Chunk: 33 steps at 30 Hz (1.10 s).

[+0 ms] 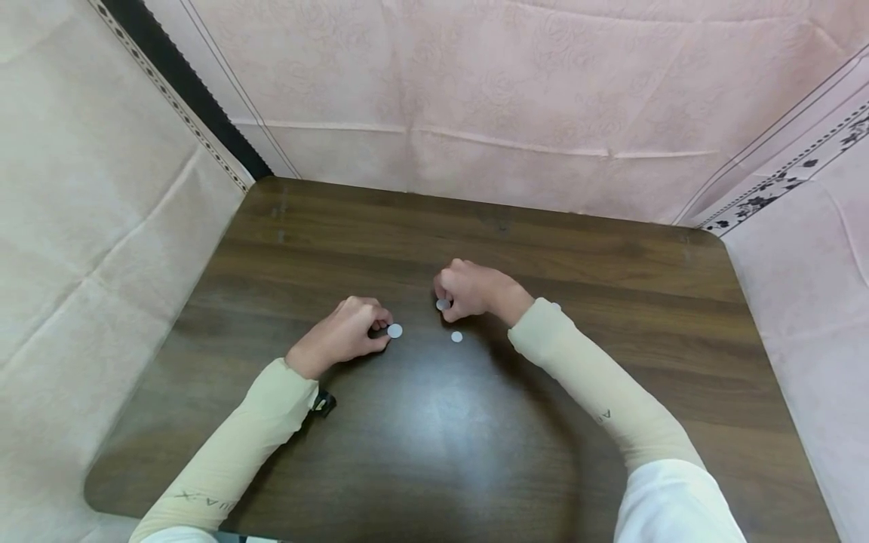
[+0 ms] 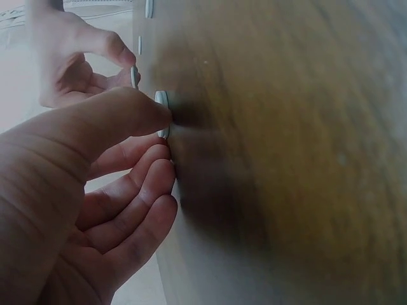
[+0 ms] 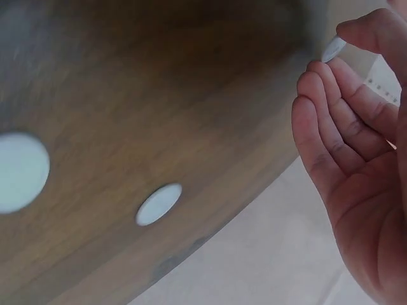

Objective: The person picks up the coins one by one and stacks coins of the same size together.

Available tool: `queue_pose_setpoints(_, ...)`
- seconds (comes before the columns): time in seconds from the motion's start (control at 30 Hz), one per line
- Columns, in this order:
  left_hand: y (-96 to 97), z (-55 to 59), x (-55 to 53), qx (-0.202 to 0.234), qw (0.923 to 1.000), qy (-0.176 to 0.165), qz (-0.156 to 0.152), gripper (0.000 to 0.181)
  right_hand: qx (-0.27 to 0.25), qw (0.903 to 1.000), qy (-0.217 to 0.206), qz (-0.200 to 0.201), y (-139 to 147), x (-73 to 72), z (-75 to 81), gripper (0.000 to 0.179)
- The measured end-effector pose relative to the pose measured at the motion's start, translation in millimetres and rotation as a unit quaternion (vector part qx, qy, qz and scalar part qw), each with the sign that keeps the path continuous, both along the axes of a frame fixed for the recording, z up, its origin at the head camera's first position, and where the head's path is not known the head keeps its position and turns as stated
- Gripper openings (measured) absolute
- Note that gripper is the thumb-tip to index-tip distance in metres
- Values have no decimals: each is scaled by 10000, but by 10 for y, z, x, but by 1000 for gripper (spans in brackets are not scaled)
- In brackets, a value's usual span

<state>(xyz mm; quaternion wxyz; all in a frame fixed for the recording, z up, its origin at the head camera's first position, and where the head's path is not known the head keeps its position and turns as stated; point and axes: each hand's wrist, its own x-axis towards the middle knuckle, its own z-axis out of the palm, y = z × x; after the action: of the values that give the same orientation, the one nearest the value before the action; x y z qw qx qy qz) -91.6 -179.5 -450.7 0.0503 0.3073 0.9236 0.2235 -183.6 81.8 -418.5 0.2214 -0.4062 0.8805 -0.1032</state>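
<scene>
My left hand (image 1: 349, 329) pinches a small white disc (image 1: 395, 330) between thumb and forefinger, close over the brown table. In the left wrist view this disc (image 2: 161, 105) stands edge-on at the thumb tip, the other fingers curling beneath. To the right and a little farther off, my right hand (image 1: 475, 289) holds a second white disc (image 1: 443, 305) by thumb and fingertip. That disc (image 3: 333, 48) shows tilted between the tips in the right wrist view. Between and nearer than the hands, a third disc (image 1: 457, 337) lies flat on the table.
Another white disc (image 1: 557, 305) peeks out behind the right sleeve, mostly hidden. The wood-grain table (image 1: 421, 467) has rounded corners and reflects a bright light. Pale patterned cloth (image 1: 475, 90) hangs behind it and at both sides. A small black object (image 1: 324, 403) sits by the left cuff.
</scene>
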Motion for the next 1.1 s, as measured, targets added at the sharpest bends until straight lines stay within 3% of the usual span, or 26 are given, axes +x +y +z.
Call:
queue_pose_setpoints(0.5,8,6,-11,-15,10000,-47,32,9,89,9996,155,237,-179,347,-53,15)
queue_pose_setpoints(1.1,-13,-20,-1,114,9999,-3,47,10,-36,9986,431,291,-212,502,-73,11)
